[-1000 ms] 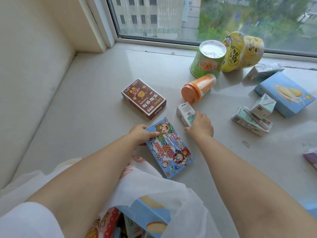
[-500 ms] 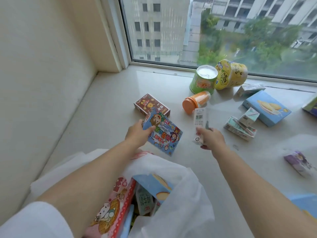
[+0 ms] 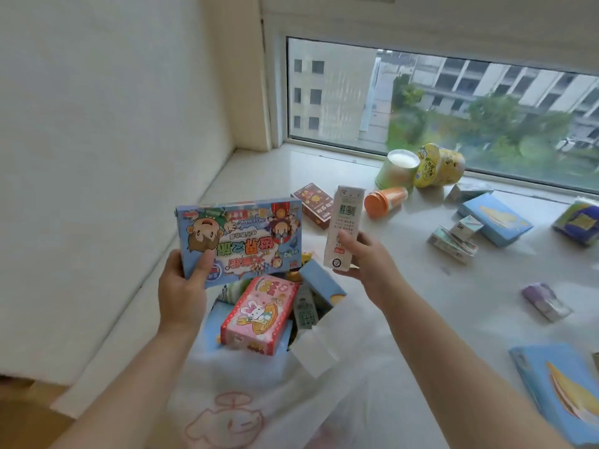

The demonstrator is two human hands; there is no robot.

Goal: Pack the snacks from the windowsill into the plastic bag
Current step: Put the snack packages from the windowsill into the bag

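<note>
My left hand point(image 3: 183, 288) grips a flat blue cartoon box point(image 3: 241, 236) by its lower left corner and holds it above the white plastic bag point(image 3: 321, 358). My right hand point(image 3: 366, 257) holds a tall white carton point(image 3: 342, 228) upright, just right of that box and also over the bag. The bag lies open on the windowsill point(image 3: 405, 280) below both hands. A pink rabbit box point(image 3: 259, 314), a blue box point(image 3: 321, 281) and other packs show inside it.
On the sill behind lie a brown box point(image 3: 312, 205), an orange cup point(image 3: 385, 200) on its side, a green cup point(image 3: 397, 170) and a yellow tub point(image 3: 439, 165). Blue boxes point(image 3: 496, 218), small cartons point(image 3: 453, 241) and a purple pack point(image 3: 546, 301) lie to the right. A wall rises on the left.
Both hands lifted their items off the sill and drew them back over the open bag. The view tilted up, showing more of the bag's contents and the window.
</note>
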